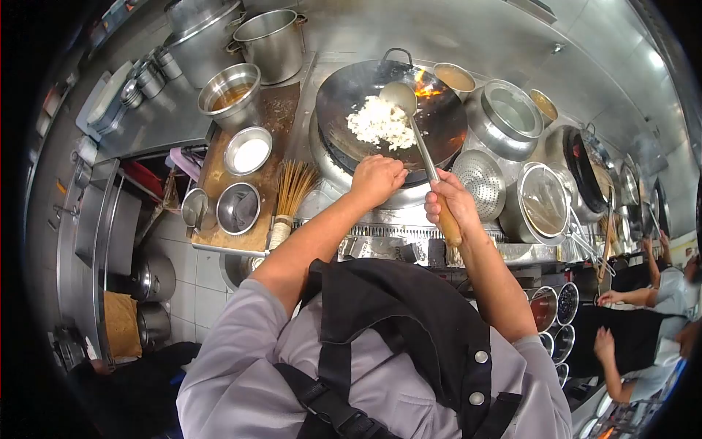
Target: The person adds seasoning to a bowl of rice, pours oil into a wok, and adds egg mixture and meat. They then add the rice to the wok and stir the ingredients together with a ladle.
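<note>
A large dark wok [340, 91] sits on the stove, with white chopped food [380, 124] heaped in its middle. My left hand [378, 179] is closed at the wok's near rim; the part it grips is hidden under the fingers. My right hand [452, 199] is wrapped round the wooden handle of a long metal ladle [423, 145]. The ladle's bowl rests on the far side of the food. Orange flames [426, 86] show at the wok's far right.
Right of the wok are a perforated skimmer [479, 183], a pot with a strainer [542, 199] and a metal pot [504, 132]. On the left stand a bamboo brush [292, 192], a bowl of white powder [247, 151] and a pot of brown liquid [230, 95]. Other people [643, 329] work at far right.
</note>
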A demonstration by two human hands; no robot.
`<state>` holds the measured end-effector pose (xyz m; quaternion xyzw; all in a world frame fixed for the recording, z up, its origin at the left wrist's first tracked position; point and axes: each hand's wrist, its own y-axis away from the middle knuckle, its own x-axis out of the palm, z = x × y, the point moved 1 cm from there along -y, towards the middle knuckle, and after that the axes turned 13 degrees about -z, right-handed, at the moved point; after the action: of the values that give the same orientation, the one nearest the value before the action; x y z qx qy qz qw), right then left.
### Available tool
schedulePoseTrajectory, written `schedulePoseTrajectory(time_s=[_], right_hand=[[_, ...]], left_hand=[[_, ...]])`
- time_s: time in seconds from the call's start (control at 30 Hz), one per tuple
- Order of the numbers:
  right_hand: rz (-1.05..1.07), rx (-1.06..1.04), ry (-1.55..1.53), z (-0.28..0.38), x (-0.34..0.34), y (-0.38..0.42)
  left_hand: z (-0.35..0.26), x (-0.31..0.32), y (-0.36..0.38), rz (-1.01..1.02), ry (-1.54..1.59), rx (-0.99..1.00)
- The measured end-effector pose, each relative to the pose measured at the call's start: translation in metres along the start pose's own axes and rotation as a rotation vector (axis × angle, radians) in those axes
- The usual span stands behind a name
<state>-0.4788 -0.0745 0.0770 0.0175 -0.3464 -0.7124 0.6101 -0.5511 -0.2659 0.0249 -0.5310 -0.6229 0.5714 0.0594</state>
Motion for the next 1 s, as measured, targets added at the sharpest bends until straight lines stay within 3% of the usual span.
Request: schedulePoseTrajectory(time_s=[0.17, 0.3, 0.37, 0.5, 0.57, 0.63, 0.77, 0.9, 1.0], right_hand=[[0.122, 0.043, -0.19, -0.002, 0.001, 0.018], [0.043, 0.121, -0.015, -0.011, 0.007, -0.015], [-0.045, -0.108, 0.323, -0.005, 0.016, -0.008], [0.101, 0.183, -0.028, -0.004, -0.003, -0.002], [0.078, 0.134, 0.07, -0.005, -0.004, -0.022], [-0.072, -0.217, 0.477, 0.005, 0.005, -0.029], [-0.173, -0.391, 0.705, 0.026, -0.01, -0.059], [0.01, -0.277, 0.939, 0.037, -0.027, -0.041], [0.154, -0.314, 1.221, 0.06, -0.073, 0.019]], left_hand=[[0.006, -0.001, 0.001, 0.003, 0.01, 0.011], [0.006, 0.0, 0.0, -0.008, 0.027, 0.015], [0.006, 0.0, 0.001, -0.007, 0.018, 0.018], [0.005, 0.001, 0.0, -0.011, 0.001, 0.02], [0.003, 0.002, 0.004, 0.017, 0.009, 0.01], [0.007, 0.002, -0.001, 0.049, 0.009, 0.005], [0.008, 0.006, -0.002, 0.054, 0.001, -0.018], [0.003, 0.007, -0.003, 0.021, 0.003, -0.01], [-0.009, 0.0, -0.007, 0.164, -0.088, -0.127]])
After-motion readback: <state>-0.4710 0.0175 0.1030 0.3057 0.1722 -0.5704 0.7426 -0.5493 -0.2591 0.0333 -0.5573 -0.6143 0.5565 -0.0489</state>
